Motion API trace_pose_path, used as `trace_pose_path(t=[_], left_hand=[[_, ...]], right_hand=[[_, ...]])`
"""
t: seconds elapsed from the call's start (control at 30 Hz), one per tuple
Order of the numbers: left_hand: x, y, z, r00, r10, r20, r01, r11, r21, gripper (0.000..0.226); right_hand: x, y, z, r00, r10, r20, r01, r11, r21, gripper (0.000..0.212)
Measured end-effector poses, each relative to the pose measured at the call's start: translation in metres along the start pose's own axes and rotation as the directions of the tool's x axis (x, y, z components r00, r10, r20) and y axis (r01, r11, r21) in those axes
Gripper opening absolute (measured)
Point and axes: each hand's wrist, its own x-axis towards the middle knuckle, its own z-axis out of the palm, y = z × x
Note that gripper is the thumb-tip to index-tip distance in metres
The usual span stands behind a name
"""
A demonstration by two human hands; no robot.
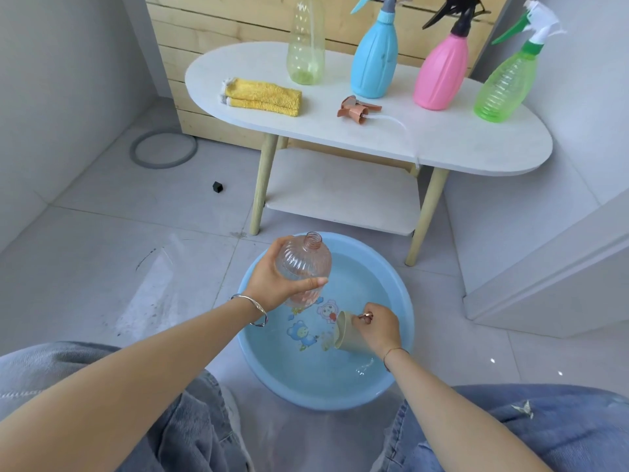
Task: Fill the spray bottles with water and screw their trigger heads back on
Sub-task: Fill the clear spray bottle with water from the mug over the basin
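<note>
The white worktop (459,141) stands beyond the blue basin (340,401) of water. Above the basin, your left hand (269,284) wraps its fingers round the open pinkish bottle (304,264). Your right hand (379,327) grips the beige cup (345,333), which dips into the water. A copper trigger head (355,110) lies on the worktop.

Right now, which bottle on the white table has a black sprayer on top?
The pink plastic bottle. The blue plastic bottle has a blue sprayer, the clear green bottle a white-and-green one.

Forearms bare. Silver bangle (251,310) on left wrist. Thin red cord (394,351) on right wrist. Rose-gold ring (366,316) on right grip (378,328). Faded blue jeans (190,420), frayed rip at right knee.
</note>
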Motion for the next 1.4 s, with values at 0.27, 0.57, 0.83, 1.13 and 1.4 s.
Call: trace_pose_path(t=[0.27, 0.57, 0.83, 1.13, 1.4], left_hand=[[-0.001, 0.0, 0.0, 1.0, 0.018, -0.014, -0.018, 1.0, 0.014, 0.095], [-0.001, 0.005, -0.002, 0.999, 0.019, -0.034, -0.019, 1.0, 0.002, 0.094], [-0.006, 0.017, -0.001, 0.997, 0.054, -0.061, -0.057, 0.998, -0.041, 0.082], [-0.01, 0.027, 0.002, 0.995, 0.092, -0.04, -0.095, 0.994, -0.054, 0.087], [-0.014, 0.036, 0.008, 0.984, 0.176, -0.012, -0.177, 0.983, -0.043, 0.084]], right_hand=[[-0.003, -0.001, 0.004, 0.999, -0.013, 0.05, 0.015, 0.999, -0.033, 0.039], [-0.004, -0.024, -0.033, 0.983, 0.183, -0.009, -0.167, 0.919, 0.357, 0.04], [0.002, -0.071, -0.093, 0.972, 0.186, -0.145, -0.059, 0.789, 0.612, 0.046], [0.002, -0.124, -0.176, 0.974, 0.033, -0.225, 0.119, 0.769, 0.628, 0.033], [-0.017, -0.144, -0.205, 0.973, -0.07, -0.219, 0.202, 0.712, 0.672, 0.026]])
